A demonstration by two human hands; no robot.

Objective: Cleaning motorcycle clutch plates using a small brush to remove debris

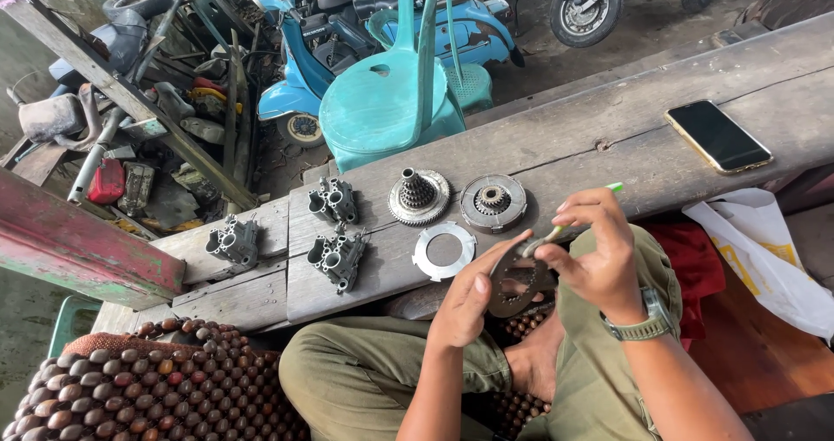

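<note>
Left hand (pixel 469 298) gripping toothed clutch disc (pixel 519 286), right hand (pixel 599 250) pinching small brush (pixel 556 230) against it

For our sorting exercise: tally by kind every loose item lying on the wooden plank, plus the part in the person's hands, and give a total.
Grey carburettor bodies: 3
Toothed gear assembly: 1
Round clutch hub: 1
Flat silver ring plate: 1
Smartphone: 1
Dark clutch plate held in left hand and right hand: 1
Total: 8

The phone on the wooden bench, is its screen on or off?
Off. The phone lies flat, face up on the wooden bench, its screen dark and showing only faint reflection.
</note>
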